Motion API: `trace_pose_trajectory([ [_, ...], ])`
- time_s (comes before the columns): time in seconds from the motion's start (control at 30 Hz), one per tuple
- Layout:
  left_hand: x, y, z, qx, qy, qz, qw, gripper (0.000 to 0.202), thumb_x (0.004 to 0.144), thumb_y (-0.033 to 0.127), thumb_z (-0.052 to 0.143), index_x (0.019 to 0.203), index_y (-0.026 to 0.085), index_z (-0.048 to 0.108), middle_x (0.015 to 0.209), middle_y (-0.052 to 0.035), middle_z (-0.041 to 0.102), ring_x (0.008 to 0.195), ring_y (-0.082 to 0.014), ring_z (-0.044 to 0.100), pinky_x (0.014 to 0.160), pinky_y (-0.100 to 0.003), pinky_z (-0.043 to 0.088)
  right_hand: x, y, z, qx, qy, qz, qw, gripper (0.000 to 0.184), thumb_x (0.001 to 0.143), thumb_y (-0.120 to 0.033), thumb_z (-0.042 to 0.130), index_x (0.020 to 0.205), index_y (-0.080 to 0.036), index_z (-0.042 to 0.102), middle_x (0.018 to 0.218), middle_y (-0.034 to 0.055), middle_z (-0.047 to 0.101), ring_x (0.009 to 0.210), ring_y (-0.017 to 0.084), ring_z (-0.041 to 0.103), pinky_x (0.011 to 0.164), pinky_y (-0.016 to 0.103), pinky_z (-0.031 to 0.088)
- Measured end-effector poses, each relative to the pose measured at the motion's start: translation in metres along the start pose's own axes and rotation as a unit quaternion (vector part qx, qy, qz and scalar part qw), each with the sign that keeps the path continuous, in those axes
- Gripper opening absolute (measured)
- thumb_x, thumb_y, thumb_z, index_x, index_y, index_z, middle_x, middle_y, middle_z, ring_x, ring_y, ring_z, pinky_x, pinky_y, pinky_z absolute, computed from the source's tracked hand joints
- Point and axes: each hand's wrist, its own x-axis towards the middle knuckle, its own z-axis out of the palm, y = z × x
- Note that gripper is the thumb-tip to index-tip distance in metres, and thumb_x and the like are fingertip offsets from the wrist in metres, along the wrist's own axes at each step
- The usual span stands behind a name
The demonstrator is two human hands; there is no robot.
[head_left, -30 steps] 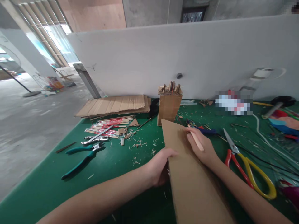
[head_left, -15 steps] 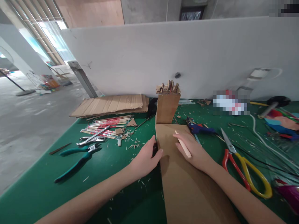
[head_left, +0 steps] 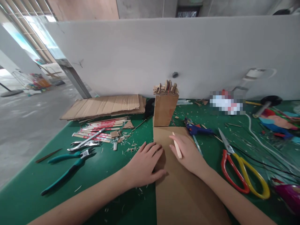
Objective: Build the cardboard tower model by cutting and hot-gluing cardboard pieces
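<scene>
A flat sheet of brown cardboard (head_left: 187, 197) lies in front of me on the green table. My right hand (head_left: 187, 153) rests on it, curled around a short pale wooden stick (head_left: 177, 149) with a pointed far end. My left hand (head_left: 145, 164) lies over the sheet's left edge, fingers spread and holding nothing, with the thumb above the cardboard. Directly behind the sheet stands an upright cardboard box (head_left: 165, 109), its top carrying several small cardboard pieces.
On the left lie teal-handled pliers (head_left: 67, 175), metal pliers (head_left: 86, 142), wrapped chopsticks (head_left: 98, 129) and stacked cardboard (head_left: 105, 104). A blue glue gun (head_left: 199, 129) and red-and-yellow scissors (head_left: 234, 162) are on the right. Behind the table rises a white panel (head_left: 117, 56).
My left hand has opened out, its fingers now spread at the cardboard's left edge. The right hand keeps the stick in about the same place. The whole view has shifted slightly.
</scene>
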Motion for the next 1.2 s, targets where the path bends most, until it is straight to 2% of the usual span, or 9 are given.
trace_pose_trajectory([
  [0.13, 0.003, -0.007, 0.001, 0.011, -0.006, 0.005, 1.000, 0.068, 0.084, 0.060, 0.037, 0.135, 0.015, 0.038, 0.147, -0.0146, 0.033, 0.138, -0.0308, 0.021, 0.111, -0.053, 0.014, 0.005, 0.000, -0.004, 0.018, 0.006, 0.017, 1.000, 0.028, 0.090, -0.030, 0.044, 0.114, -0.019, 0.053, 0.110, 0.0123, 0.063, 0.106, 0.027, 0.057, 0.089, 0.044, 0.045],
  [0.23, 0.005, -0.009, -0.001, 0.013, -0.015, 0.017, 1.000, 0.069, 0.084, 0.062, 0.035, 0.134, 0.014, 0.040, 0.146, -0.0166, 0.033, 0.137, -0.0317, 0.025, 0.112, -0.053, 0.013, 0.019, 0.003, -0.009, 0.069, 0.023, 0.055, 0.996, 0.025, 0.090, -0.035, 0.044, 0.106, -0.021, 0.057, 0.104, 0.0089, 0.066, 0.098, 0.024, 0.061, 0.086, 0.040, 0.046],
  [0.33, 0.007, -0.010, -0.002, 0.007, -0.014, 0.020, 1.000, 0.069, 0.083, 0.061, 0.038, 0.133, 0.013, 0.042, 0.145, -0.0179, 0.034, 0.136, -0.0331, 0.027, 0.111, -0.052, 0.017, 0.039, 0.009, -0.008, 0.165, 0.063, 0.114, 0.978, 0.026, 0.091, -0.035, 0.039, 0.102, -0.021, 0.057, 0.086, 0.0046, 0.067, 0.077, 0.018, 0.064, 0.067, 0.030, 0.050],
  [0.43, 0.006, -0.012, -0.001, -0.004, -0.012, 0.019, 1.000, 0.069, 0.082, 0.061, 0.040, 0.133, 0.014, 0.042, 0.144, -0.0179, 0.036, 0.135, -0.0335, 0.028, 0.110, -0.053, 0.018, 0.056, 0.018, 0.001, 0.258, 0.091, 0.173, 0.946, 0.024, 0.089, -0.035, 0.039, 0.086, -0.020, 0.057, 0.064, -0.0005, 0.059, 0.052, 0.013, 0.057, 0.044, 0.022, 0.042],
  [0.5, 0.005, -0.013, 0.000, -0.013, -0.009, 0.015, 1.000, 0.070, 0.082, 0.062, 0.040, 0.134, 0.015, 0.041, 0.145, -0.0173, 0.034, 0.135, -0.0334, 0.028, 0.110, -0.053, 0.019, 0.063, 0.023, 0.007, 0.281, 0.076, 0.195, 0.937, 0.022, 0.086, -0.035, 0.043, 0.076, -0.020, 0.056, 0.057, -0.0021, 0.056, 0.044, 0.011, 0.053, 0.038, 0.021, 0.037],
  [0.7, 0.006, -0.016, 0.003, -0.028, -0.024, 0.008, 0.999, 0.072, 0.082, 0.063, 0.038, 0.136, 0.015, 0.038, 0.148, -0.0160, 0.029, 0.138, -0.0318, 0.022, 0.112, -0.050, 0.017, 0.069, 0.031, 0.017, 0.222, 0.070, 0.206, 0.951, 0.017, 0.082, -0.033, 0.048, 0.077, -0.020, 0.058, 0.055, -0.0011, 0.060, 0.043, 0.012, 0.057, 0.042, 0.021, 0.041],
  [0.87, 0.008, -0.017, 0.003, -0.034, -0.041, -0.003, 0.999, 0.071, 0.085, 0.063, 0.031, 0.138, 0.017, 0.036, 0.150, -0.0149, 0.026, 0.139, -0.0307, 0.019, 0.112, -0.055, 0.012, 0.071, 0.036, 0.018, 0.174, 0.070, 0.182, 0.965, 0.017, 0.081, -0.031, 0.047, 0.077, -0.020, 0.059, 0.059, 0.0008, 0.063, 0.049, 0.013, 0.059, 0.046, 0.022, 0.042],
  [1.2, 0.009, -0.017, 0.005, -0.035, -0.042, -0.004, 0.999, 0.072, 0.084, 0.065, 0.033, 0.139, 0.017, 0.035, 0.150, -0.0145, 0.027, 0.139, -0.0314, 0.020, 0.110, -0.058, 0.015, 0.073, 0.038, 0.021, 0.166, 0.065, 0.182, 0.967, 0.017, 0.081, -0.030, 0.047, 0.075, -0.020, 0.058, 0.056, -0.0004, 0.061, 0.048, 0.013, 0.056, 0.048, 0.023, 0.041],
])
